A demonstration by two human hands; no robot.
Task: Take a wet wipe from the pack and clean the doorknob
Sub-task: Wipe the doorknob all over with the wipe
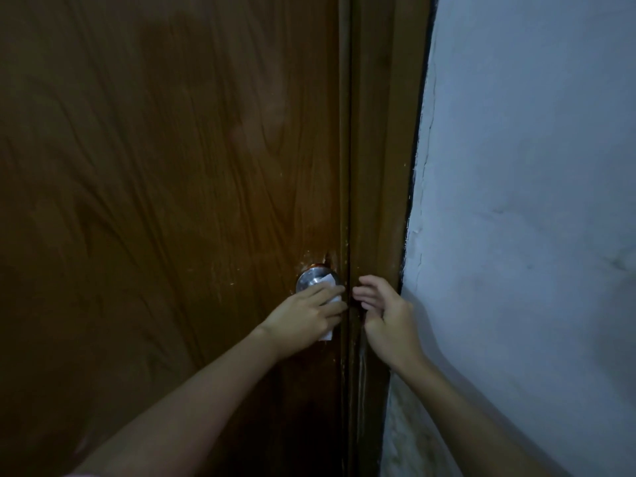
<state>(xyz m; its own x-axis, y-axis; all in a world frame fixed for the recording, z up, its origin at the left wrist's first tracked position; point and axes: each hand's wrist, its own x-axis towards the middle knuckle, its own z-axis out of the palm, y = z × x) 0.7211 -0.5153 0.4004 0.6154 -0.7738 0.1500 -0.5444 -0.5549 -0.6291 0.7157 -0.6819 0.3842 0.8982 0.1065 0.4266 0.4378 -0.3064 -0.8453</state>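
I am seeing my left hand (303,316) pressing a white wipe (328,297) onto the metal doorknob (309,280) of the brown door (172,166). My right hand (385,313) is hovering loosely curled, empty, at the door frame (378,166) beside the pale wall (533,201).

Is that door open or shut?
Shut: the door edge lies flush against the frame, only a thin dark seam between them.
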